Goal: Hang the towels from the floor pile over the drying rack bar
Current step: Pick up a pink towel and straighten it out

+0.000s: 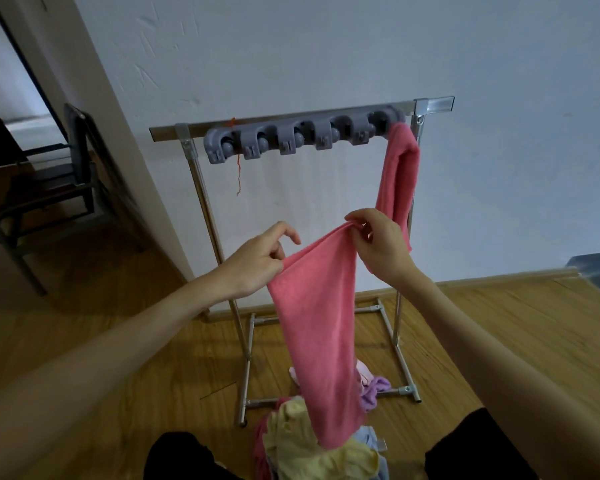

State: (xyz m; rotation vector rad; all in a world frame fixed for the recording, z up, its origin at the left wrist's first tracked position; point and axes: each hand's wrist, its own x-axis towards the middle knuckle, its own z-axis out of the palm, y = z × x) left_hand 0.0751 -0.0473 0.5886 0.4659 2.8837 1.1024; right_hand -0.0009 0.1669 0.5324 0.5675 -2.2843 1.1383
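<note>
A pink towel (319, 327) hangs down in front of me, held up by its top edge. My left hand (257, 265) pinches the left end of that edge and my right hand (378, 244) pinches the right end. Its lower end reaches the floor pile (326, 452) of yellow, blue, purple and pink towels. Behind stands the metal drying rack; its top bar (174, 131) carries a grey clip holder (291, 136). Another pink towel (399, 174) is draped over the bar's right end.
The rack's base frame (399, 391) rests on the wood floor against a white wall. A dark folding chair (49, 188) stands at the left by a doorway. An orange thread (238, 171) dangles from the bar. My dark-clothed knees (181, 459) are at the bottom.
</note>
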